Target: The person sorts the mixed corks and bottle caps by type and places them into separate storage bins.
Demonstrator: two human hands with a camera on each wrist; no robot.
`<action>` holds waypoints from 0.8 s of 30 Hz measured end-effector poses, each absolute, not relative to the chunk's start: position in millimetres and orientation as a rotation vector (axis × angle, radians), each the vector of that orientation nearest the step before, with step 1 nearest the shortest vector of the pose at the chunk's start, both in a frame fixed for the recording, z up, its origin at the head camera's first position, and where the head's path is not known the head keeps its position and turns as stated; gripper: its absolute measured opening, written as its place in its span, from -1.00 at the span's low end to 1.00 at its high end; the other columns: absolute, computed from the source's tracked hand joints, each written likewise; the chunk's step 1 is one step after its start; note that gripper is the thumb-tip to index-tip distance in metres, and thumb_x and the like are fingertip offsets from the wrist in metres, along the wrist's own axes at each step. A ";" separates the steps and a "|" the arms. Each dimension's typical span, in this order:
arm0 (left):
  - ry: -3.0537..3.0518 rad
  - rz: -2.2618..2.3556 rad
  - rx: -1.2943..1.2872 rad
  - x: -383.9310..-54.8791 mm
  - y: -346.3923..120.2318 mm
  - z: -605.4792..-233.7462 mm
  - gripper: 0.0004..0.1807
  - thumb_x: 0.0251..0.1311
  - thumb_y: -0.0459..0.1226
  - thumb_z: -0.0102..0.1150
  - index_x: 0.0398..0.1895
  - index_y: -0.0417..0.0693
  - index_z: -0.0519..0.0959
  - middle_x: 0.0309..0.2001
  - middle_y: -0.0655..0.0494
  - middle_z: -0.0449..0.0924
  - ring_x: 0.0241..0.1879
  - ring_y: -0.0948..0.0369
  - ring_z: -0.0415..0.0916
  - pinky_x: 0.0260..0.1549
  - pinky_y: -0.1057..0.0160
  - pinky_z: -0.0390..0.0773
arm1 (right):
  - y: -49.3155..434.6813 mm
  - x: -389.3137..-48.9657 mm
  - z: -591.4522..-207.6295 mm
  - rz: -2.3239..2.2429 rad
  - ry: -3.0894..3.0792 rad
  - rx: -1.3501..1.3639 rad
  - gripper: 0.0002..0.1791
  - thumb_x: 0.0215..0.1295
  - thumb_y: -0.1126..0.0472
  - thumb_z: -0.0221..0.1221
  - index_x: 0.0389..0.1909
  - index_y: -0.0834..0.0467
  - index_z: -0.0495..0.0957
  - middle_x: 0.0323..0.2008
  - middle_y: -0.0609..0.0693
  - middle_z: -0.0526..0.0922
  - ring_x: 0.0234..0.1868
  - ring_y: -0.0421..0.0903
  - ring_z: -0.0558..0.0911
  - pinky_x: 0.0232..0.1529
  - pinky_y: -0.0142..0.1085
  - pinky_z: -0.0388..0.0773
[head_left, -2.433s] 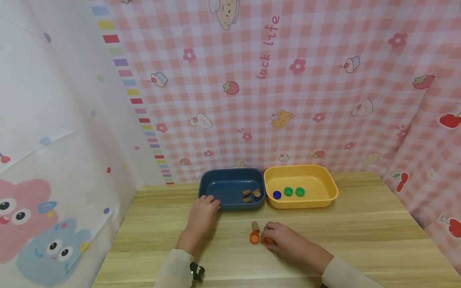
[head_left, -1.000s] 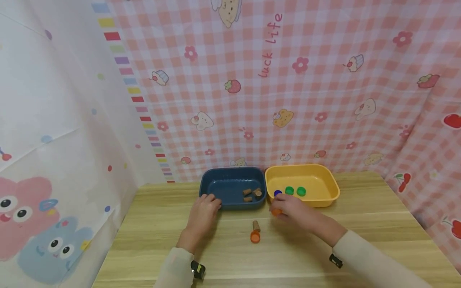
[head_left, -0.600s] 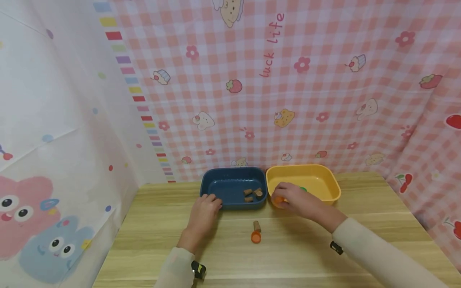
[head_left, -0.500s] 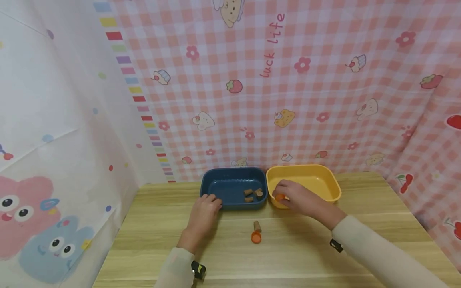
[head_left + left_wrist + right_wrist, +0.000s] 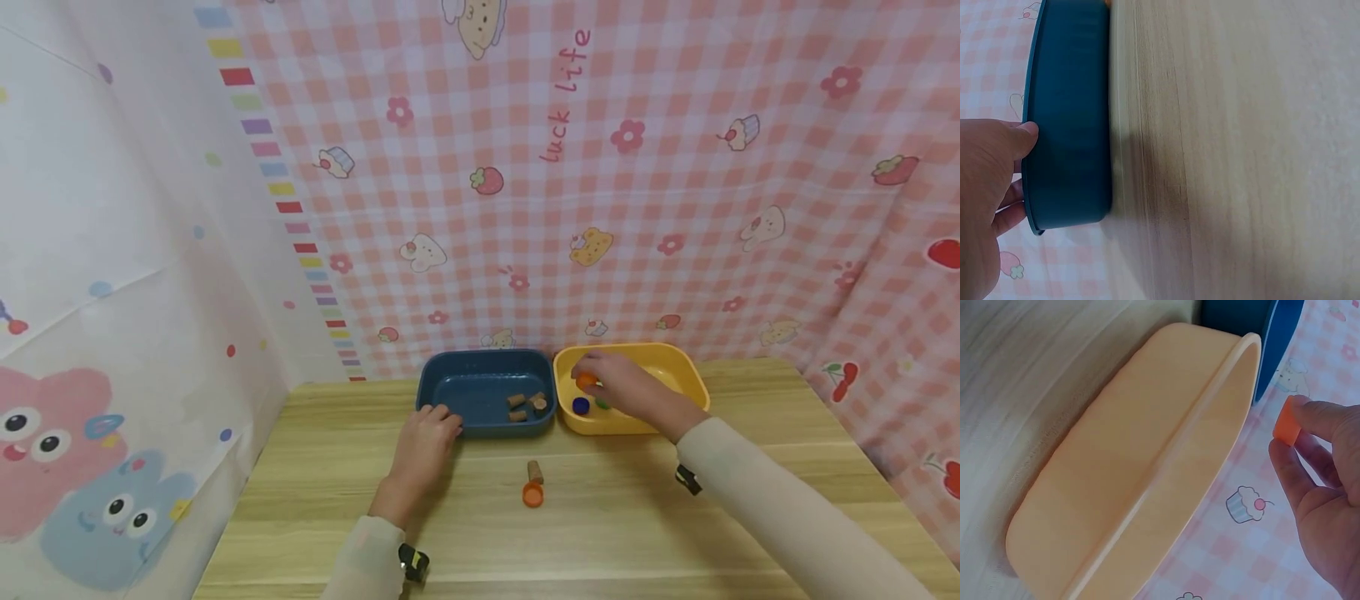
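My left hand [image 5: 423, 446] holds the near left rim of the blue tray [image 5: 498, 432]. In the left wrist view the thumb lies on the tray's outer wall [image 5: 1072, 112], with the other fingers behind the rim. My right hand [image 5: 626, 387] pinches an orange bottle cap [image 5: 586, 381] above the left part of the yellow tray [image 5: 686, 375]. Thumb and fingertips hold that orange cap [image 5: 1287, 422] by its edge in the right wrist view. Beneath, a dark blue cap [image 5: 581, 406] and a partly covered green cap [image 5: 603, 403] lie in the yellow tray.
Several corks [image 5: 517, 400] lie in the right part of the blue tray. On the wooden table [image 5: 360, 500], in front of the trays, another orange cap [image 5: 532, 494] touches or nearly touches a cork [image 5: 534, 472]. A checked cloth [image 5: 450, 208] hangs behind.
My right hand has picked the orange cap off the table and carried it up and away from me, over the yellow tray. My left hand stays on the blue tray's rim.
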State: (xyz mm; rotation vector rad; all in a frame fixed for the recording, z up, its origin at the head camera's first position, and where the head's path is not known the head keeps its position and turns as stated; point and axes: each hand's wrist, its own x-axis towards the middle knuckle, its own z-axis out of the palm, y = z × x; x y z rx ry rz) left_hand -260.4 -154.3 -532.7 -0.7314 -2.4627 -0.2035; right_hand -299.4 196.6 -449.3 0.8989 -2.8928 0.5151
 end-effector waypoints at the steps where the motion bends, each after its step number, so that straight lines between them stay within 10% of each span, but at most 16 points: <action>1: -2.463 -0.202 -0.732 -260.7 -154.5 -533.4 -0.97 0.22 -0.28 0.42 -0.36 -0.02 0.75 -0.40 0.12 0.61 -0.41 0.07 0.47 -0.43 0.16 0.42 | 195.7 -301.1 -448.8 0.509 -2.910 0.886 -0.73 0.23 0.35 0.41 -0.04 0.17 0.71 -0.06 0.07 0.68 -0.07 0.00 0.68 0.02 -0.10 0.69; 24: -2.488 -0.202 -0.744 -258.8 -155.6 -530.0 -0.94 0.31 -0.27 0.35 -0.30 -0.02 0.77 -0.36 0.09 0.63 -0.39 0.05 0.49 -0.41 0.14 0.46 | 196.2 -338.5 -465.9 0.467 -2.985 0.895 -0.78 0.25 0.37 0.39 -0.08 0.23 0.72 -0.18 0.07 0.65 -0.18 -0.02 0.61 -0.04 -0.14 0.67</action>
